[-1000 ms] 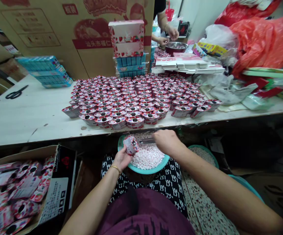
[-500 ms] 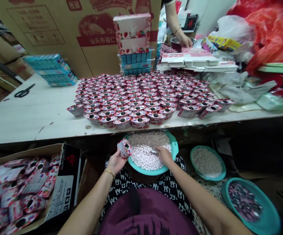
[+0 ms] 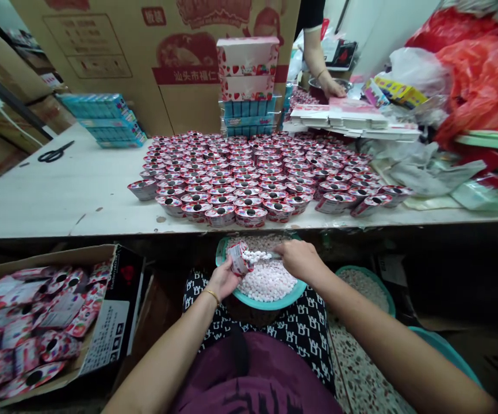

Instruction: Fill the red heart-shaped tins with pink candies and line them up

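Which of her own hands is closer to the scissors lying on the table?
Left. The left hand, holding a small container over the bowl, sits nearer the scissors; the right hand is farther over on the bowl's other side.

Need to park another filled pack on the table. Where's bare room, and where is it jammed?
Bare tabletop lies left of the packs, between the scissors, blue boxes and the near edge. The middle is crowded with packs; the right is covered by plastic bags and flat cartons.

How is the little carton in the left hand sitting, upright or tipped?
Tipped. The small carton in the left hand leans toward the right hand, mouth meeting a scoop of white candies over the teal bowl.
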Available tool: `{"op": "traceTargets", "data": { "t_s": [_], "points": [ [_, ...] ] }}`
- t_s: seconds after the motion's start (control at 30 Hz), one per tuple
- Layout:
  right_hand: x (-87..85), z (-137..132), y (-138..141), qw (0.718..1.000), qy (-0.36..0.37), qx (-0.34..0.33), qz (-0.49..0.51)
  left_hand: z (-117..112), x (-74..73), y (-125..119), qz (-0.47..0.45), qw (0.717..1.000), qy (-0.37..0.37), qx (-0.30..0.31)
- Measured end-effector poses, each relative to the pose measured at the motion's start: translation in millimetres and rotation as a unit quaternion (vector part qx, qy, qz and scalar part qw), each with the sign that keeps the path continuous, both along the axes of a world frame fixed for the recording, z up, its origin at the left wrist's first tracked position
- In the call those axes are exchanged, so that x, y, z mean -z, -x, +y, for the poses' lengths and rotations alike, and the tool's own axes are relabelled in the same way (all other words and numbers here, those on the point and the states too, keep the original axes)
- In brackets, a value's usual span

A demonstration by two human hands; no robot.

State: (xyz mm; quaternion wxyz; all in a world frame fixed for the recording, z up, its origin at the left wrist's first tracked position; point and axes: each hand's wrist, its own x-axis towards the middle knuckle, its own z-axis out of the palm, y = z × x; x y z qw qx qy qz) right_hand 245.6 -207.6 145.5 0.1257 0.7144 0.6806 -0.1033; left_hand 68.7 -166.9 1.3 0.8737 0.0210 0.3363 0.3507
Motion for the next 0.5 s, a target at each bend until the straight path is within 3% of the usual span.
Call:
{"op": "traceTargets", "data": {
  "t_s": [0.23,0.5],
  "points": [
    [-23.3,12.7,27.2,0.997,-0.004,-0.065,-0.046,-1.4,2.5,3.7,0.0,1.0,0.008,-0.005],
    [-28.0,9.6,36.2,0.994,-0.024,-0.094,-0.046,-1.3,-0.5,4.4,0.025,0.999,0.044,-0.01]
  ]
}}
